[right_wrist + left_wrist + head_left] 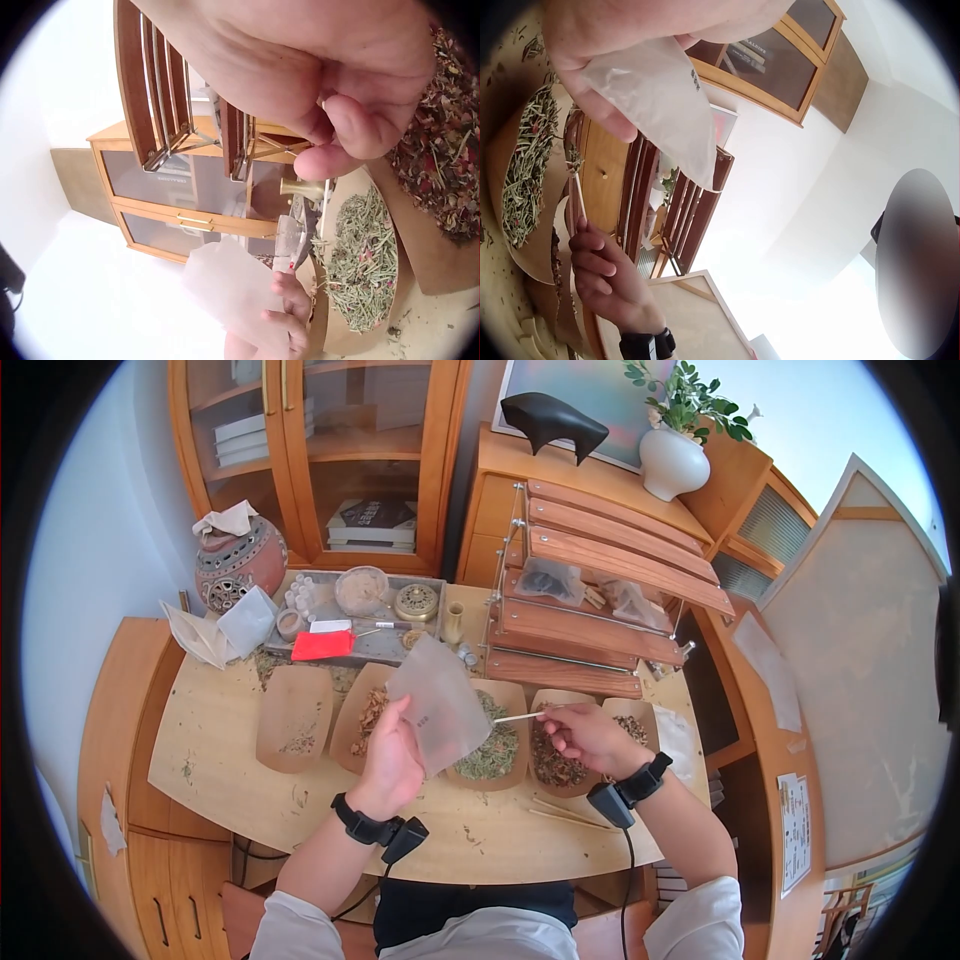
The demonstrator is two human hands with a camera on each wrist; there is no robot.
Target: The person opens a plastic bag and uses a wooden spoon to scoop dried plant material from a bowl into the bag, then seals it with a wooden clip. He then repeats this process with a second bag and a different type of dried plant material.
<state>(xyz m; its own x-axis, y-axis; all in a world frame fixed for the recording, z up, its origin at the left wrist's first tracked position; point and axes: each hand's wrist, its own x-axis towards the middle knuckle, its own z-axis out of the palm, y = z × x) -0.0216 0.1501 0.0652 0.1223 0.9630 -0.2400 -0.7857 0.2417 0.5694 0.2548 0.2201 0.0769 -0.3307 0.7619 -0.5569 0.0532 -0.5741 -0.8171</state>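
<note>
My left hand [392,765] grips a translucent white pouch [438,705] with small dark print on it, tilted above the paper trays. A thin pale stick [518,717] is pinched between the thumb and fingers of my right hand [592,738]. Its far end points toward the pouch and carries a small clump of dried green herb [575,160], clearest in the left wrist view. Below lies a paper tray of dried green herb [360,262] with pink bits. Just under the right hand stands a tray of reddish dried petals [444,150].
More paper trays line the table, one nearly bare [290,710] at left, one with orange-brown pieces [370,715]. Loose sticks [570,815] lie near the front edge. Behind stand a grey tray [290,585] of small containers, a red packet [322,645] and a slatted wooden rack [580,630].
</note>
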